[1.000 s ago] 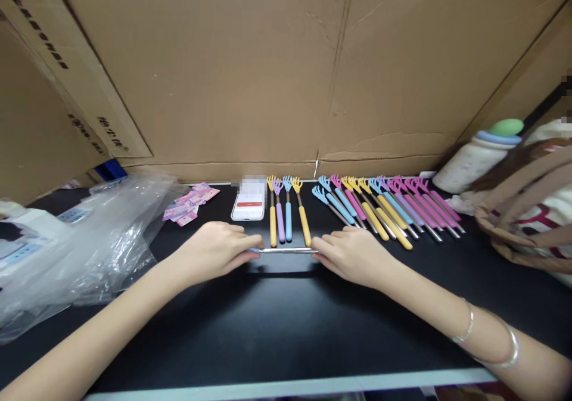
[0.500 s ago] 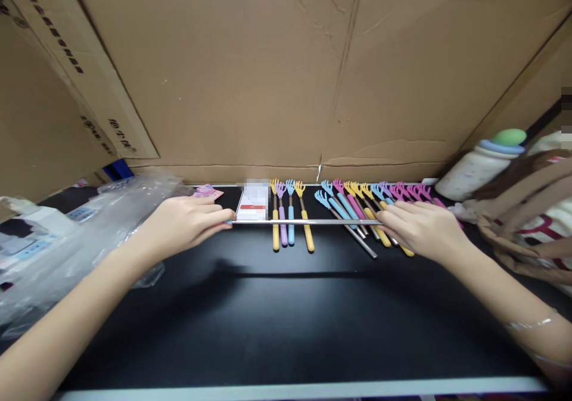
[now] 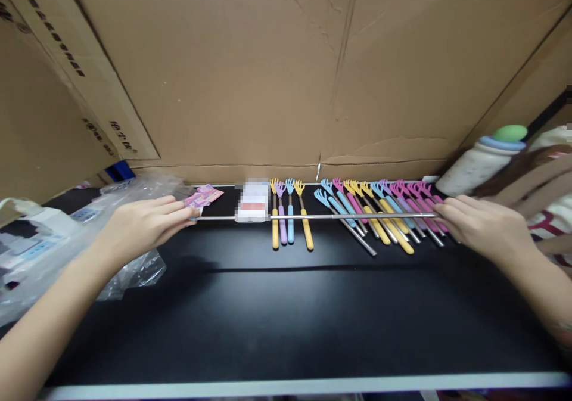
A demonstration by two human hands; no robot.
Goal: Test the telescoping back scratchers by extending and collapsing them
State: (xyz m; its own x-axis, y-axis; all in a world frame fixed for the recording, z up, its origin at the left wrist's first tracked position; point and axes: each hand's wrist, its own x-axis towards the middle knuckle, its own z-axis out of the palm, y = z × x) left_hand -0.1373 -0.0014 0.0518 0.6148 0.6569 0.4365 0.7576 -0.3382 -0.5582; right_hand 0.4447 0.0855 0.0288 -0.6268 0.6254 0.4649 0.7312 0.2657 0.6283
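My left hand [image 3: 143,225] pinches one end of a thin telescopic metal rod [image 3: 313,216], and my right hand [image 3: 482,228] grips its other end. The rod is stretched out long and level above the black table [image 3: 286,317]. Under it lie several small back scratchers with claw heads: a short row [image 3: 289,219] with yellow, purple and blue handles, and a longer fanned row [image 3: 384,210] in blue, pink, yellow and purple.
A phone [image 3: 252,205] lies beside the short row. Pink cards [image 3: 203,197] and crumpled clear plastic bags [image 3: 134,258] sit at the left. A white bottle with a green cap [image 3: 485,158] and a woven bag [image 3: 545,180] stand at the right. Cardboard [image 3: 268,73] walls the back.
My hands moved apart, left hand leftward and right hand rightward, drawing the rod out from a short length to a long one, and lifting it toward the scratchers.
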